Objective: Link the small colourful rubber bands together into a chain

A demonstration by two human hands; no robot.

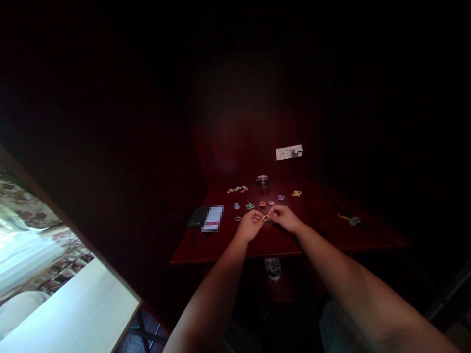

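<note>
Both my hands meet over the dark red table (228, 250), holding a small yellow band (265, 217) between them. My left hand (251, 224) pinches its left side, and my right hand (284, 217) grips its right side. Just beyond lie small groups of bands: blue (237, 206), green (250, 206), orange-red (262, 204), pink (271, 202), purple (281, 197) and yellow (296, 193). A single pale band (238, 218) rests left of my left hand. Mixed-colour bands (237, 189) lie farther back.
A clear jar (262, 183) stands near the back wall, below a white socket (289, 152). At left are a black case (197, 217) and a blurred phone (212, 218). A cable with a yellow end (353, 221) lies right. A bottle (273, 269) is under the front edge.
</note>
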